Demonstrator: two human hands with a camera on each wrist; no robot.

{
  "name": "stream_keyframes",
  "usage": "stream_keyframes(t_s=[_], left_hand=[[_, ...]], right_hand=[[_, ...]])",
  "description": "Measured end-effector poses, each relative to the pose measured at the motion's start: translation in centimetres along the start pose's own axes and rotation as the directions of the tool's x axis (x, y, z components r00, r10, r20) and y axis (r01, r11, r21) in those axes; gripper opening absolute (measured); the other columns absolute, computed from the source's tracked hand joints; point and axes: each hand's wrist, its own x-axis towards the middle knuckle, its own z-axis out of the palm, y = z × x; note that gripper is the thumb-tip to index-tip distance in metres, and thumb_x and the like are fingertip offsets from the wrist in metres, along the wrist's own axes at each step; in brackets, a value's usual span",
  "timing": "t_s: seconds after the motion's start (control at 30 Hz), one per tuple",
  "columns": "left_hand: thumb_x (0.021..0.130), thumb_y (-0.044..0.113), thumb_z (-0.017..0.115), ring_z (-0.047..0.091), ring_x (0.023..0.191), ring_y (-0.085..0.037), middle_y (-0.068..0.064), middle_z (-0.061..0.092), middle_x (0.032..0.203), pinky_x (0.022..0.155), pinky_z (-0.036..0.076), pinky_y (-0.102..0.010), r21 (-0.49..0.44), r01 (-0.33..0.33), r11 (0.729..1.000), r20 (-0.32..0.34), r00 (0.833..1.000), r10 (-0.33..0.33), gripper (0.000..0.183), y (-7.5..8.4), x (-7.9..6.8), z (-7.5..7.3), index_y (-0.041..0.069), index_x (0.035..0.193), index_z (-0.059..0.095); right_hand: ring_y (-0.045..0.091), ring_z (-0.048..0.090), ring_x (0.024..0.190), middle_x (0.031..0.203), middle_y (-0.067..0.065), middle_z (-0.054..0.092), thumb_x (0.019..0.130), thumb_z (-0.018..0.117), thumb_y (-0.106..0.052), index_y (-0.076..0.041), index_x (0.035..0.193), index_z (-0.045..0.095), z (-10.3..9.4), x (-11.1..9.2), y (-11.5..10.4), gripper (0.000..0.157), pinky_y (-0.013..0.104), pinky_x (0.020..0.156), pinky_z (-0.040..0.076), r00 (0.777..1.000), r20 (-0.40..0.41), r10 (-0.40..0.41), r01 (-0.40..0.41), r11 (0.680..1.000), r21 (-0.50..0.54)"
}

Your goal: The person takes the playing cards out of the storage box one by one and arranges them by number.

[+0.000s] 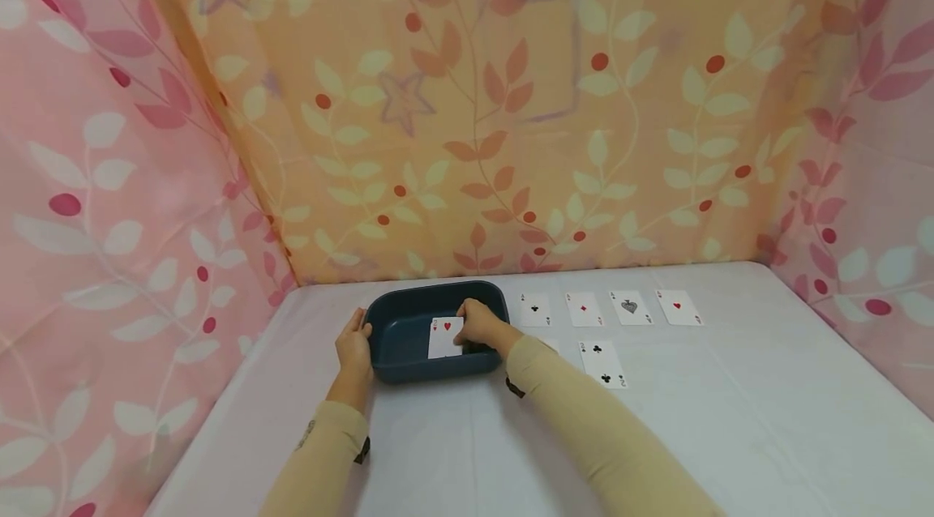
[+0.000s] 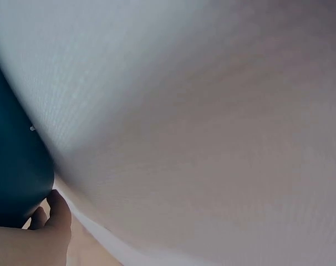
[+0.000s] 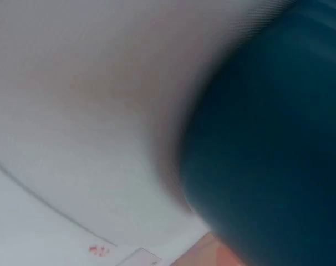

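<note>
A dark blue rectangular tub (image 1: 409, 371) with rounded corners stands on the white-covered table. My left hand (image 1: 354, 351) grips its left end, thumb by the rim and fingers along the outer wall. In the left wrist view, fingers (image 2: 58, 213) bend against the tub (image 2: 15, 149). Inside the tub, my right hand (image 1: 483, 326) pinches a playing card (image 1: 442, 339) by its right side. The card shows red hearts; its full face is partly covered by the hand. The right wrist view shows mostly the tub's blurred wall (image 3: 268, 155), with the fingers out of sight.
Right of the tub lie an ace of clubs (image 1: 535, 309), ace of diamonds (image 1: 584, 309), ace of spades (image 1: 630, 307) and ace of hearts (image 1: 679, 307) in a row. A two of clubs (image 1: 602, 364) lies nearer. The right sleeve mostly covers another card (image 1: 550, 344). Patterned curtains (image 1: 511, 201) surround the table.
</note>
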Motion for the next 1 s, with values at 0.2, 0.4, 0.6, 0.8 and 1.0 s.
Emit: stream_keyframes(t_s=[0.2, 0.4, 0.6, 0.8, 1.0], left_hand=[[0.102, -0.004, 0.035, 0.017, 0.145, -0.023, -0.014, 0.022, 0.157, 0.116, 0.013, -0.028, -0.011, 0.01, 1.0, 0.006, 1.0, -0.01, 0.051, 0.2, -0.2, 0.1, 0.0, 0.151, 0.022], [0.102, -0.004, 0.035, 0.018, 0.144, -0.022, -0.014, 0.021, 0.157, 0.116, 0.014, -0.027, -0.023, 0.014, 1.0, 0.009, 1.0, -0.014, 0.051, 0.0, -0.1, 0.1, 0.0, 0.151, 0.021], [0.102, -0.005, 0.034, 0.018, 0.144, -0.023, -0.017, 0.022, 0.156, 0.116, 0.016, -0.027, -0.049, -0.012, 0.999, 0.014, 1.0, 0.012, 0.05, 0.0, 0.2, -0.2, -0.003, 0.15, 0.022], [0.101, -0.006, 0.034, 0.019, 0.144, -0.022, -0.016, 0.023, 0.156, 0.115, 0.016, -0.025, -0.053, -0.011, 0.999, 0.003, 1.0, 0.012, 0.05, 0.5, 0.0, -0.6, -0.003, 0.15, 0.023], [0.102, -0.004, 0.035, 0.019, 0.144, -0.02, -0.014, 0.023, 0.156, 0.115, 0.015, -0.024, -0.043, 0.008, 0.999, -0.009, 1.0, -0.009, 0.051, 0.7, -0.1, -0.9, 0.0, 0.151, 0.022]], right_hand=[[0.018, 0.06, 0.056, 0.085, 0.012, 0.056, 0.079, 0.076, 0.006, -0.003, 0.102, 0.049, -1.0, -0.8, -0.4, 0.037, 0.028, 0.056, 0.053, 0.999, 0.024, 0.029, -0.031, 0.998, 0.063], [0.016, 0.059, 0.052, 0.073, 0.011, 0.056, 0.08, 0.073, 0.011, 0.0, 0.104, 0.051, -2.5, -1.5, -0.7, 0.035, 0.029, 0.054, 0.055, 1.0, 0.013, -0.025, 0.023, 0.988, 0.151], [0.016, 0.057, 0.055, 0.072, 0.01, 0.058, 0.084, 0.068, 0.01, 0.007, 0.116, 0.052, -3.8, -2.2, -1.2, 0.036, 0.029, 0.056, 0.055, 1.0, 0.003, -0.008, 0.007, 0.958, 0.287], [0.016, 0.06, 0.06, 0.079, 0.01, 0.062, 0.086, 0.069, 0.005, 0.007, 0.124, 0.054, -5.1, -2.4, -1.1, 0.041, 0.032, 0.065, 0.058, 1.0, -0.008, 0.008, -0.005, 0.94, 0.341], [0.015, 0.06, 0.06, 0.08, 0.009, 0.062, 0.087, 0.068, 0.004, 0.007, 0.129, 0.052, -6.4, -3.1, -0.9, 0.045, 0.031, 0.065, 0.058, 1.0, -0.012, 0.002, 0.003, 0.926, 0.378]])
